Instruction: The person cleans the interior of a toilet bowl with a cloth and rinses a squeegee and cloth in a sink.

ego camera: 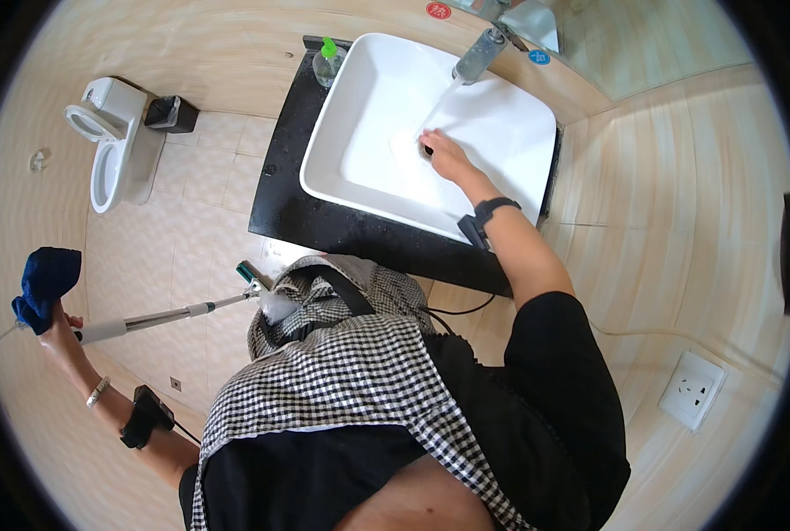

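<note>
My right hand (446,156) reaches into a white rectangular washbasin (375,119), its fingers bent over the dark drain hole (427,151). A stream of water (440,106) falls from the metal faucet (480,56) beside the fingertips. Whether those fingers hold anything is hidden. Out at the far left, my left hand (57,324) grips a dark blue cloth (48,282), which covers most of the fingers. The grey grip of a telescopic metal pole (162,318) passes close to that hand; whether it is held too cannot be told. A green-edged tool head (247,271) shows near the pole's lower end.
A black countertop (278,192) carries the basin and a soap dispenser (328,63) with a green pump. Across the tiled floor (202,219) stand a toilet (112,146) and a black waste bin (172,114). A wall socket (692,390) and a thin cable (660,326) are at right.
</note>
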The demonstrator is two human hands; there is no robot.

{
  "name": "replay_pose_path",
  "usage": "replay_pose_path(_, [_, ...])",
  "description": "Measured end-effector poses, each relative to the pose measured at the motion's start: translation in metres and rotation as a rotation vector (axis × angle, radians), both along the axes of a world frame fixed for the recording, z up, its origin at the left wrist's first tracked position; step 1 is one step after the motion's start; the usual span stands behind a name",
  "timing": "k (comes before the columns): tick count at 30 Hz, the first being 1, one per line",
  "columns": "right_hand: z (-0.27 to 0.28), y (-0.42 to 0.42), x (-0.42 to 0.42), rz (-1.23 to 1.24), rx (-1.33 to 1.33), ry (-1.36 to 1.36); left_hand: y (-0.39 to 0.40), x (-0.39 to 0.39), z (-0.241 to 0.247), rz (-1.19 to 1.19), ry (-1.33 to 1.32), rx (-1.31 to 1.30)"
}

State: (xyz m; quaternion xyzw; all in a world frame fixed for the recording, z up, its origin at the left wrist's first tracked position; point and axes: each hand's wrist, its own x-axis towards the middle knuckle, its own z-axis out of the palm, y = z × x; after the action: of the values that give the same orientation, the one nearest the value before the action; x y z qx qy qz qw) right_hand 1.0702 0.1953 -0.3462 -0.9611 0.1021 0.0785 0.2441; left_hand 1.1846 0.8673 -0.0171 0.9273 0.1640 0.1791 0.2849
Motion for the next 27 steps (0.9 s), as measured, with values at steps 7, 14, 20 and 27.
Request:
replay_pose_path(7, [0.043,0.016,0.028,-0.619,1.502,-0.039,0.016,0.011,-0.007,-0.019,0.013,-0.052])
replay_pose_path(14, [0.048,0.052,0.068,-0.396,1.635,0.242,-0.006,0.002,0.005,0.010,-0.024,-0.050])
replay_pose_path(20, [-0.004,0.028,0.032,0.136,0.229,0.624,0.006,0.004,0.005,-0.031,-0.056,-0.024])
replay_pose_path(27, [0.045,0.019,-0.015,-0.142,0.937,0.852,-0.005,-0.002,0.010,0.031,-0.017,0.055])
